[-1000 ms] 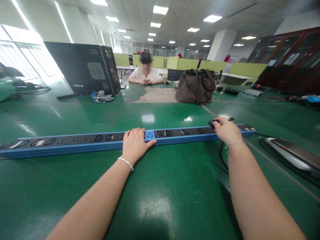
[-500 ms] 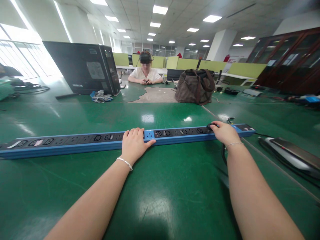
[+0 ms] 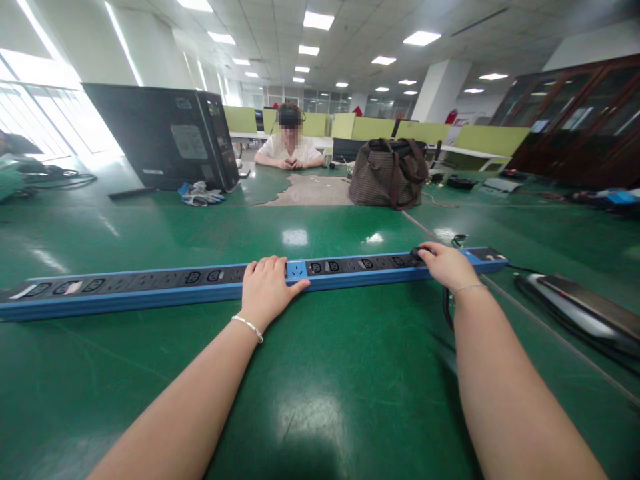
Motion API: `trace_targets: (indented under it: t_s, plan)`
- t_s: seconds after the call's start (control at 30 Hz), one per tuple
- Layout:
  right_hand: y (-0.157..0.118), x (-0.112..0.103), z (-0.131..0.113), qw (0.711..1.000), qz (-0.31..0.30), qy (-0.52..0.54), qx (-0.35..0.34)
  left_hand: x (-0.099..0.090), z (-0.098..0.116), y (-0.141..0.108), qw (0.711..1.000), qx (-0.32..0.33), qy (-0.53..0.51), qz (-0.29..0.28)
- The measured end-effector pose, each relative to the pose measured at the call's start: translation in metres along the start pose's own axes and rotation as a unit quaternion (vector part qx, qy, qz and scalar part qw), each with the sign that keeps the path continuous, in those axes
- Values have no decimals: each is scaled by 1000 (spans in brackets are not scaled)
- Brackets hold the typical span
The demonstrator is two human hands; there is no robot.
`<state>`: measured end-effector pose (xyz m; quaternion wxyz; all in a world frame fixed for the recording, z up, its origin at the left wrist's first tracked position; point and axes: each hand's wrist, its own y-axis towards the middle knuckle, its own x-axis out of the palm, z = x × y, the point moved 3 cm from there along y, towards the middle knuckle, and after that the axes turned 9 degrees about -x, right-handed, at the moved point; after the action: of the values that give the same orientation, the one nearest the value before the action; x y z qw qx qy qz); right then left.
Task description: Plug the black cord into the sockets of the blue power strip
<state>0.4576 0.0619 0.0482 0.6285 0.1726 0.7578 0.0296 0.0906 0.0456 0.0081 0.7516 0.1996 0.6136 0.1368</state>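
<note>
Table: broad, glossy green top (image 3: pixel 320 373), lightly scuffed; an irregular pale grey patch (image 3: pixel 310 192) shows at the far side. Lying directly on it: one long, straight blue-and-black power strip (image 3: pixel 341 268) — laid crosswise, sockets up. At right, one elongated silver-and-black object (image 3: pixel 583 310). Far left, one black box-shaped computer tower (image 3: pixel 160 143); just before it, crumpled grey-and-blue fabric gloves (image 3: pixel 201 195). One brown patterned bag (image 3: pixel 383 177) — dark-handled, upright, beside the patch.

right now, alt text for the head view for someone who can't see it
A left hand rests on a long blue power strip on a green table, while the right hand holds a black plug against it. A brown bag stands beyond.
</note>
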Motion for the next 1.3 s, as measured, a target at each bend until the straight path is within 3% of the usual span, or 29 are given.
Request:
trace_targets:
  t_s: [0.83, 1.07, 1.3]
  plan:
    - [-20, 12, -8, 999, 12, -28, 40, -1, 0, 0, 1000, -5, 0, -11]
    - [-7, 10, -3, 999, -22, 20, -19, -1, 0, 1, 1000, -4, 2, -11]
    - [-17, 14, -10, 1000, 11, 6, 29, -1, 0, 1, 1000, -8, 3, -16]
